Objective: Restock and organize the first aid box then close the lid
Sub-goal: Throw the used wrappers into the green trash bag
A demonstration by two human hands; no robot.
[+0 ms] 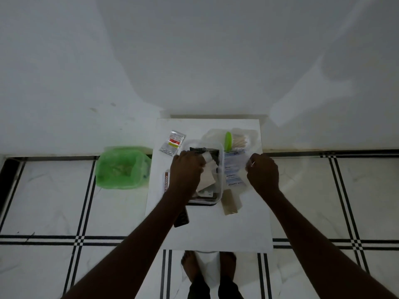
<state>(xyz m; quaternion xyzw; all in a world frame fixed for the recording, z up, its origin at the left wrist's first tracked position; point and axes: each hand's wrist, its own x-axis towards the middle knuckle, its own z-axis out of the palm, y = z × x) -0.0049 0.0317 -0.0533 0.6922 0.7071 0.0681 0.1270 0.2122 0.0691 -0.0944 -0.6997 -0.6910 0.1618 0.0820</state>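
A clear plastic first aid box (219,169) with a dark bottom sits on a small white table (211,229), holding tan and white packets. My left hand (186,169) is over the box's left side, fingers closed on a small pale item (207,157) inside it. To the right of the box, my right hand (262,172) pinches the edge of a clear plastic bag (243,160) that lies over blue-printed antiseptic packets (232,171). The box's lid is not visible as a separate piece.
A red-and-white sachet (172,143) lies at the table's back left. A green-capped container (228,140) and cotton swabs (239,142) sit at the back right. A tan packet (230,201) lies beside the box. A green-lined bin (122,167) stands on the tiled floor, left.
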